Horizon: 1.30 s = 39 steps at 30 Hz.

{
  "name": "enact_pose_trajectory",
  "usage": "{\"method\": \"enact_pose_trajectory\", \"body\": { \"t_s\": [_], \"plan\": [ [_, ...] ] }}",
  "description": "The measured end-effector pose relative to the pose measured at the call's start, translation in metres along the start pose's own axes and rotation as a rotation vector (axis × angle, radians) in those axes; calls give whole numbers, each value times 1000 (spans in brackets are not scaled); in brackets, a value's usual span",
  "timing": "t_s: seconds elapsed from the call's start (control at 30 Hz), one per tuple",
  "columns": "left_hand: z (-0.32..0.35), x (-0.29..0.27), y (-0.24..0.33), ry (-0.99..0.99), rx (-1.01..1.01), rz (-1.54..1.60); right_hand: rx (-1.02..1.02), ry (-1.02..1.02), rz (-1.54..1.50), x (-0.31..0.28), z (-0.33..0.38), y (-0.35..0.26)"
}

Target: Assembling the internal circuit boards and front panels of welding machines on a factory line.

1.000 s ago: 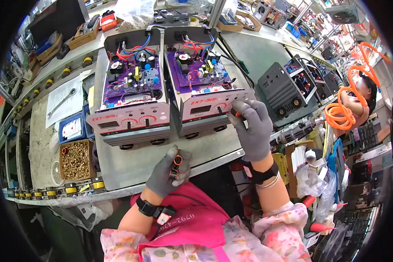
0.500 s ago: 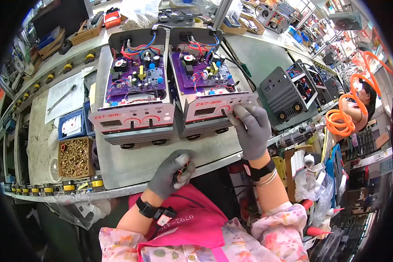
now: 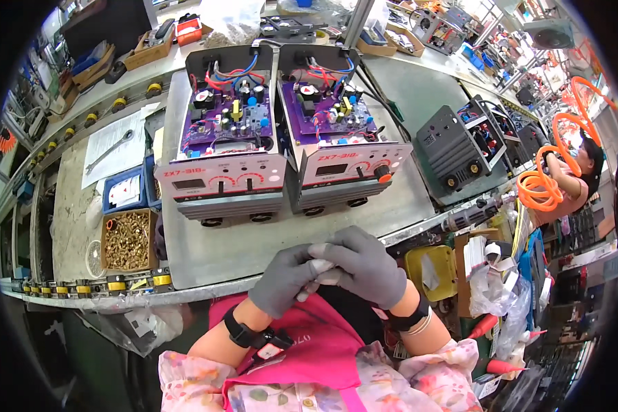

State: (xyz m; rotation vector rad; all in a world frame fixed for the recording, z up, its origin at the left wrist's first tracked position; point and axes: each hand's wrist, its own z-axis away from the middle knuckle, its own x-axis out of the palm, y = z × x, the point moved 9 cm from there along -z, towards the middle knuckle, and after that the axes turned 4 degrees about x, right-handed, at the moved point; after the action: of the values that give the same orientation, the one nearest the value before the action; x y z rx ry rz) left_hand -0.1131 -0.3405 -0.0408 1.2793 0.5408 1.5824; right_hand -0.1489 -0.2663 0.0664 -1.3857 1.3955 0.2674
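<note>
Two open-topped welding machines stand side by side on the bench, purple circuit boards and coloured wires showing. On the right machine's white front panel [image 3: 333, 171], a black knob with an orange cap [image 3: 382, 173] sits at the right of the dial. The left machine's front panel [image 3: 202, 182] has bare shafts and no such knob. My left hand [image 3: 285, 278], in a grey glove, meets my gloved right hand [image 3: 365, 268] in front of the bench edge. Both have their fingers closed together at the tips; whatever lies between them is hidden.
A box of brass fittings [image 3: 128, 240], a blue bin [image 3: 125, 192] and a wrench [image 3: 108, 152] on paper lie to the left. Dark-cased machines [image 3: 453, 147] stand at the right. An orange coiled hose [image 3: 539, 189] hangs near another person [image 3: 575, 178].
My right hand has left the right machine's panel, where a knob now shows, and come down to meet my left hand. The left hand has moved slightly right.
</note>
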Motion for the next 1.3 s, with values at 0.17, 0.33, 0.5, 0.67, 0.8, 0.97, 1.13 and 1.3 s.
{"method": "enact_pose_trajectory", "body": {
  "t_s": [0.17,0.33,0.5,0.67,0.8,0.97,1.13,1.3],
  "plan": [
    [6,5,25,2,144,79,143,-59,-214,-5,1,11],
    [8,4,30,23,136,37,198,64,-172,-20,3,11],
    [6,-11,18,138,168,177,140,512,-50,-76,1,13],
    [4,-17,-2,46,130,309,205,509,87,-85,-25,16],
    [1,-24,-16,158,33,582,44,497,407,-85,-30,9],
    [-3,-36,-18,223,80,594,39,497,505,-79,-36,14],
    [-4,-45,-13,215,131,554,-17,506,499,-74,-38,13],
    [-11,-54,-15,217,117,555,-12,505,488,-72,-37,16]
  ]
}}
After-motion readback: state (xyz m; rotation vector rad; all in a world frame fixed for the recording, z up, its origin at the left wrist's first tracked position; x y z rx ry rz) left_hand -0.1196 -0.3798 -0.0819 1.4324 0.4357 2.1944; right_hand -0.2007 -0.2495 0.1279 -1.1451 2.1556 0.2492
